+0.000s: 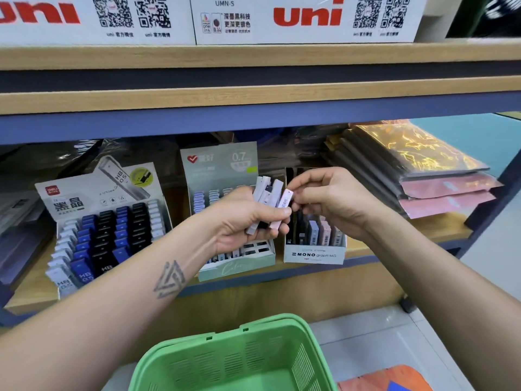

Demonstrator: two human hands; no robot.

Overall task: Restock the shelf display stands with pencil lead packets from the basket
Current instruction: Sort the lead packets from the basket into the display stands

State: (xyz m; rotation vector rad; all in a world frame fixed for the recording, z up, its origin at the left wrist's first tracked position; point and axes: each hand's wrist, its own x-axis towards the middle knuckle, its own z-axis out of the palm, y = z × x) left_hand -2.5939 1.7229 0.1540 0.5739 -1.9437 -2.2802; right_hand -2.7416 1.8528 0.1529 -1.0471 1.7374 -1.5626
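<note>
Nearest the floor, a green basket (239,359) sits below both forearms, its bottom edge cut off by the frame; what shows of its floor looks bare, though the near part is out of sight.

Above it, the left hand (242,221) is curled round a fan of lead packets (266,201), their long axes running upward and leaning slightly right, lower ends buried in the palm. How many are in the bundle is hard to say, perhaps four or five, since they overlap. One pink packet (283,208) stands at the right edge of the fan, its top end pointing up and right. The right hand (329,200) pinches that top end between thumb and fingertips, the other fingers loosely bent.

Behind the hands on the wooden shelf (408,232) stand three displays. A white Mono box (314,253) sits just below the right hand, packets upright inside, partly hidden by the wrist. A pale green stand (225,170) marked 0.7 is largely covered by the left hand. Further left, a Deli stand (107,221) holds tilted rows of white, blue and black cases.

Stacked folders (423,176) lie at the shelf's right end. White Uni boxes (304,18) line the upper shelf, tops cut off.
</note>
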